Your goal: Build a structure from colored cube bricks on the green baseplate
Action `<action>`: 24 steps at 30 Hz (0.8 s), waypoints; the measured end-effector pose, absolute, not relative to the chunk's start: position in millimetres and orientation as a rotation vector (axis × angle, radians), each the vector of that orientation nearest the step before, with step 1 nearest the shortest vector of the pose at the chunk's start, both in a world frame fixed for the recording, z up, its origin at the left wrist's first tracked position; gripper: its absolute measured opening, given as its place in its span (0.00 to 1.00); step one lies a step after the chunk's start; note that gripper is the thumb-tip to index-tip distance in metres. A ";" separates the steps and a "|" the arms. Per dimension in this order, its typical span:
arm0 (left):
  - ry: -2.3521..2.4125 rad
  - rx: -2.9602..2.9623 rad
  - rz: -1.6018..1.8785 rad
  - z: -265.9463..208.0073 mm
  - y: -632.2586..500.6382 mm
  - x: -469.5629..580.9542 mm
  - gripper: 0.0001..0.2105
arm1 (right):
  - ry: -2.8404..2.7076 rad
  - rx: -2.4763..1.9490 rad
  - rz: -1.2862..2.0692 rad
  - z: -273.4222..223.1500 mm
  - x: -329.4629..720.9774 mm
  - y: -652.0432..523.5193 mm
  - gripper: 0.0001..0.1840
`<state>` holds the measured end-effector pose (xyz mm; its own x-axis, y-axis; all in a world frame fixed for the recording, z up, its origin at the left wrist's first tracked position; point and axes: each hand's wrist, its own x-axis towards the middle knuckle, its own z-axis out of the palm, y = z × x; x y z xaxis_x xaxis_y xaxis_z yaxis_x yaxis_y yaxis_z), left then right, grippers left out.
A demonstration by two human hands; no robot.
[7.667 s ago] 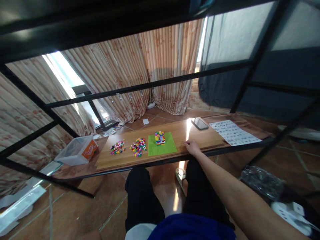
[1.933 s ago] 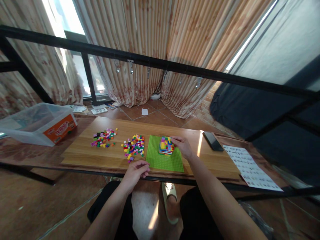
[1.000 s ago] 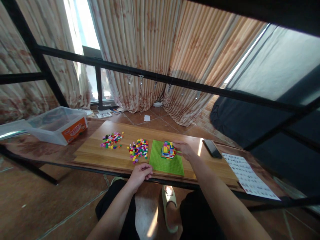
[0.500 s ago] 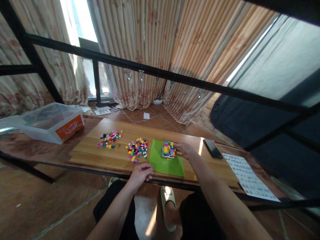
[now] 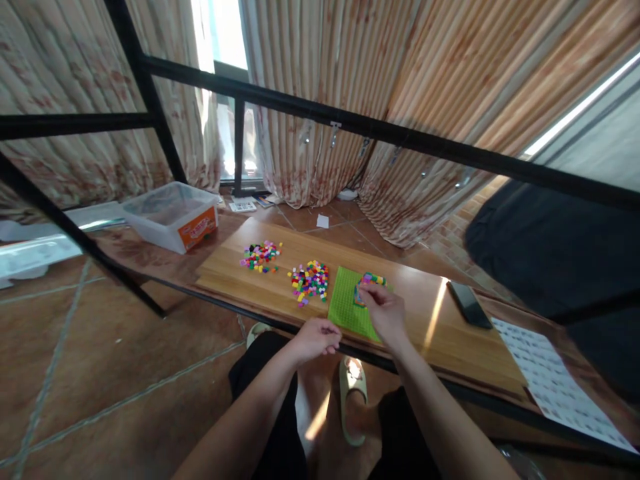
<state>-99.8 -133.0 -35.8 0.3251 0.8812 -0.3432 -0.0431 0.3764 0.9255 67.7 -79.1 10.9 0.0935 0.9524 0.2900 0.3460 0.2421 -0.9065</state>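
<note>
Brick build: a small block of multicoloured bricks (image 5: 373, 279) stands on the far part of the green studded baseplate (image 5: 345, 303), partly hidden by the fingers.
Right hand: the right hand (image 5: 384, 312) is over the near side of the build, thumb and fingertips drawn together; I cannot tell whether a brick is pinched there.
Left hand: the left hand (image 5: 316, 338) is loosely curled at the table's front edge, just beside the baseplate's near-left corner; whether it holds anything cannot be seen.
Baseplate edges: its left edge runs close to the nearer brick pile (image 5: 310, 280); its near edge lies close to the front of the wooden board (image 5: 415, 293).
Room to the right: plain wood, crossed by a sunlit strip, stretches from the baseplate to the black phone (image 5: 469, 304) at the board's right end.
Room to the left: a gap of wood separates the nearer pile from the second brick pile (image 5: 261, 255).
Right end: a printed sheet (image 5: 560, 387) lies beyond the phone.
Container: a translucent plastic box (image 5: 170, 217) with an orange label sits left of the board; its contents are unclear.
</note>
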 end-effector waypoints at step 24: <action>1.104 1.128 0.701 -49.4 -134.6 -106.5 0.04 | -1.955 -1.276 0.687 -5.1 17.9 -88.9 0.15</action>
<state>-106.5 -134.6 -49.4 0.3374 0.8835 -0.3249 0.0815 0.3164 0.9451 17.9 -88.9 -5.1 -0.2760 0.9247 0.2622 0.5579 0.3763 -0.7397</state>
